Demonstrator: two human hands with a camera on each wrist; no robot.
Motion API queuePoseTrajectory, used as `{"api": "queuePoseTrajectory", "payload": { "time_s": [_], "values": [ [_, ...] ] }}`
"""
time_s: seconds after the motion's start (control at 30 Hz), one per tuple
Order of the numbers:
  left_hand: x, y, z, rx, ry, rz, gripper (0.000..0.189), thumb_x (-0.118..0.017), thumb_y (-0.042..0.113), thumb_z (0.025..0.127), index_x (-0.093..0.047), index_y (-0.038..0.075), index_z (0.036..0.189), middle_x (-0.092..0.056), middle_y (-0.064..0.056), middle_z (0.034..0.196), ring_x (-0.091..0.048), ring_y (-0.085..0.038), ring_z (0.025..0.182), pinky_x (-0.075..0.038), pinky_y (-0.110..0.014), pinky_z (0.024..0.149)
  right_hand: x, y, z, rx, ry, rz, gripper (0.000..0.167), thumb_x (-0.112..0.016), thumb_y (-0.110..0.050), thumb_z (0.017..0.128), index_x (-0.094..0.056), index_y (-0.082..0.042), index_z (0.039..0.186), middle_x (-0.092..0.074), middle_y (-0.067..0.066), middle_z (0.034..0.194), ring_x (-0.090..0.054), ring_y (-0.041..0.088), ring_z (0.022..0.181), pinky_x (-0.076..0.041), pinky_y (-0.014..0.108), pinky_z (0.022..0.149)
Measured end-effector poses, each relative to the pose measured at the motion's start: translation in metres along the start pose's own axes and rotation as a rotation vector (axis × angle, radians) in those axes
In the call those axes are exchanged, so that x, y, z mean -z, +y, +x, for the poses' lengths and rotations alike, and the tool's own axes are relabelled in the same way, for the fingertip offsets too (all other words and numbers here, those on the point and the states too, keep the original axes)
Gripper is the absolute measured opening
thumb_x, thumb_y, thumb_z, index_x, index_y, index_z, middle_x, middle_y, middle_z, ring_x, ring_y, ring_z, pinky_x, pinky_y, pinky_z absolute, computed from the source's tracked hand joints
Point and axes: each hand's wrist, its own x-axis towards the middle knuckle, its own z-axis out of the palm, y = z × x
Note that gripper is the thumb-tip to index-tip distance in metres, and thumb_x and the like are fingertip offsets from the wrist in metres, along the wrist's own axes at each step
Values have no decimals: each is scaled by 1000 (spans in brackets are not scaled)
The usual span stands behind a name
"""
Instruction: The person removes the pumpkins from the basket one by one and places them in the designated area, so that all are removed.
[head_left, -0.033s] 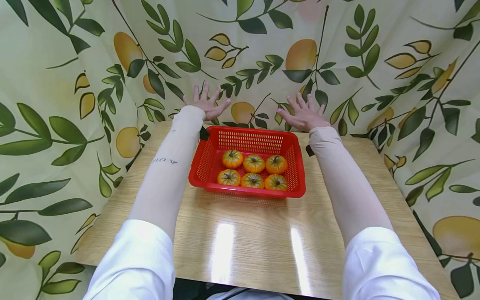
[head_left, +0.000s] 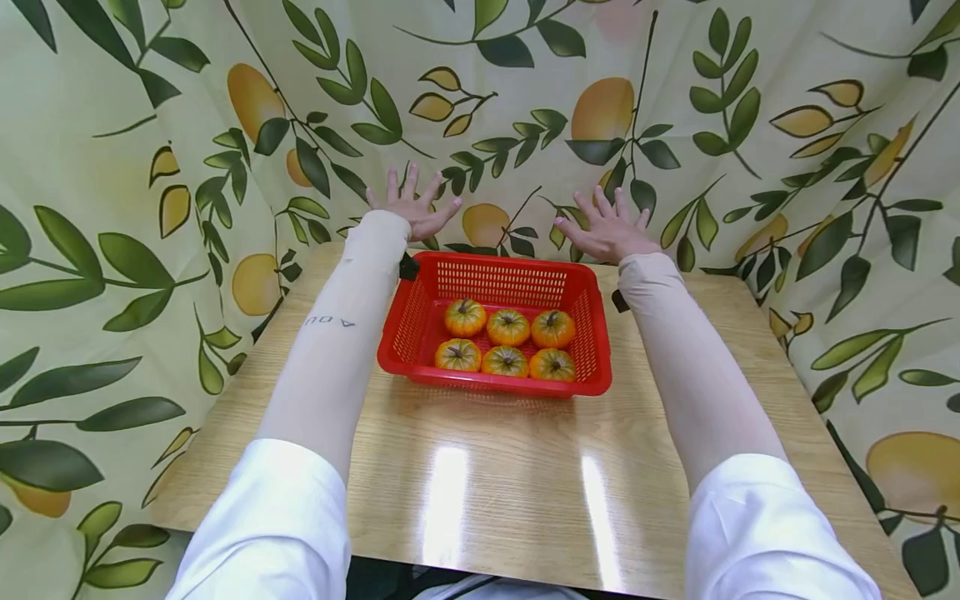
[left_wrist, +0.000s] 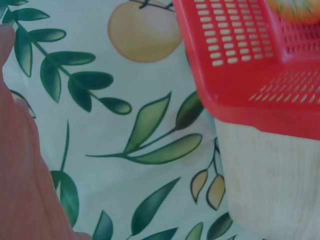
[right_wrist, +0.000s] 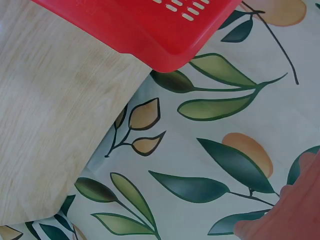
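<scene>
A red plastic basket [head_left: 495, 384] with slotted walls stands on the wooden table. Inside it several small orange pumpkins [head_left: 553, 329] lie in two rows, their stems facing up. My left hand [head_left: 415, 206] is held out past the basket's back left corner, fingers spread and straight, touching nothing. Past the back right corner, my right hand [head_left: 609, 229] is likewise spread and holds nothing. The left wrist view shows part of the left hand [left_wrist: 25, 170] at its left edge, apart from the basket. In the right wrist view the right hand [right_wrist: 287, 210] is at the lower right.
The light wooden table [head_left: 517, 475] extends in front of the basket and to both sides. A cloth [head_left: 510, 100] printed with leaves and fruit hangs behind and around it. Both forearms reach along the basket's sides, with a dark strap piece [head_left: 408, 267] at the left wrist.
</scene>
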Motion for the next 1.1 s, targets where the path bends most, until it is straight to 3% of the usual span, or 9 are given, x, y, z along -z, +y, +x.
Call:
{"api": "queuePoseTrajectory", "payload": {
  "time_s": [0.1, 0.2, 0.27, 0.37, 0.47, 0.6, 0.73, 0.87, 1.1],
  "values": [
    [4, 0, 1, -3, 4, -22, 77, -13, 73, 97, 13, 36, 160, 22, -8, 169, 23, -39, 155, 8, -74, 118, 0, -2, 1, 6, 6, 10, 87, -20, -78, 95, 5, -29, 163, 16, 9, 170, 23, 41, 154, 13, 75, 116],
    [10, -4, 4, -26, 29, -136, 78, -17, 68, 100, 13, 29, 161, 16, -11, 171, 18, -39, 157, 4, -68, 123, 1, -4, 4, 24, 12, 31, 88, -24, -77, 96, 4, -28, 163, 8, 12, 171, 14, 43, 156, 7, 71, 120],
    [14, -13, 0, -41, 43, -291, 79, -22, 64, 103, 11, 24, 162, 10, -12, 171, 10, -37, 158, -1, -61, 127, 1, -5, 4, 49, 5, 72, 87, -31, -72, 98, 1, -26, 164, 0, 17, 171, 4, 45, 157, -2, 70, 122],
    [14, -36, -9, -63, 55, -595, 78, -26, 59, 104, 5, 18, 163, 2, -11, 172, -2, -32, 159, -9, -49, 129, 2, -5, 3, 100, -33, 154, 81, -43, -58, 101, -9, -18, 164, -13, 22, 169, -7, 46, 155, -13, 67, 123],
    [5, -64, -23, -75, 52, -888, 76, -25, 58, 105, 1, 18, 164, 3, -5, 173, -1, -24, 160, -6, -45, 130, 1, -5, -2, 160, -72, 218, 75, -51, -45, 102, -20, -10, 161, -22, 24, 166, -16, 45, 154, -19, 64, 123],
    [-19, -100, -42, -119, 43, -1226, 75, -27, 57, 106, -1, 16, 163, 3, -6, 172, 8, -23, 159, 3, -45, 130, -4, -3, -9, 222, -108, 256, 73, -57, -39, 101, -26, -6, 158, -28, 25, 163, -27, 45, 150, -26, 64, 120],
    [-53, -120, -60, -197, -27, -1473, 77, -28, 55, 107, -4, 8, 162, -3, -18, 171, 3, -31, 159, 1, -43, 130, -12, -5, -18, 264, -133, 256, 73, -60, -36, 100, -28, -4, 157, -31, 26, 161, -30, 45, 148, -29, 65, 118],
    [-94, -126, -73, -246, -49, -1650, 78, -29, 54, 107, -3, 4, 161, -5, -23, 169, -2, -33, 159, -4, -41, 130, -27, -12, -23, 297, -157, 242, 71, -63, -35, 99, -32, -4, 156, -33, 25, 160, -31, 44, 147, -30, 65, 118],
    [-157, -118, -80, -211, -40, -1831, 74, -26, 53, 108, -5, 5, 161, -8, -23, 169, -7, -33, 159, -7, -41, 130, -53, -22, -28, 256, -229, 252, 72, -66, -35, 98, -32, -11, 156, -29, 19, 163, -28, 43, 148, -26, 67, 119]
  ]
}}
